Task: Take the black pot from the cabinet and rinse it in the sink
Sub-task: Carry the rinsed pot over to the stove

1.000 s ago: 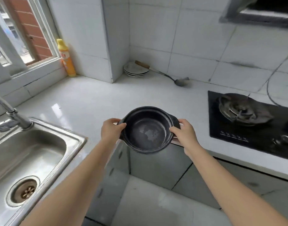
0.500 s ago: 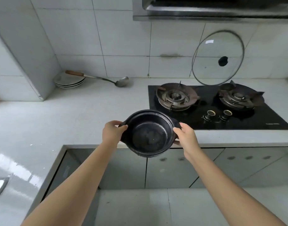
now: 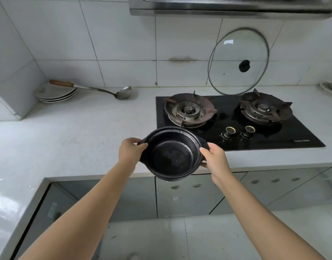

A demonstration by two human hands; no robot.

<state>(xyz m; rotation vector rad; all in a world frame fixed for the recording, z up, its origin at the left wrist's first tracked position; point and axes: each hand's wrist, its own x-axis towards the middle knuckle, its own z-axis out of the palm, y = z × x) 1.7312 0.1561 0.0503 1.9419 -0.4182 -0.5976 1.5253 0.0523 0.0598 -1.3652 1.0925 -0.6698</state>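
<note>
The black pot (image 3: 171,156) is round, empty and wet inside, with two small side handles. It hangs in the air over the front edge of the white counter (image 3: 71,139), just left of the stove. My left hand (image 3: 130,150) grips its left handle and my right hand (image 3: 215,158) grips its right handle. The sink is out of view. The grey cabinet doors (image 3: 189,196) below the counter are closed.
A black two-burner gas stove (image 3: 236,121) lies to the right, with a glass lid (image 3: 238,62) leaning on the tiled wall behind it. Stacked white plates (image 3: 55,94) and a metal ladle (image 3: 97,89) sit at the back left. A range hood (image 3: 230,6) hangs above.
The view has swung right, away from the sink and toward the stove. The pot stays held in both hands and has moved slightly up over the counter edge.
</note>
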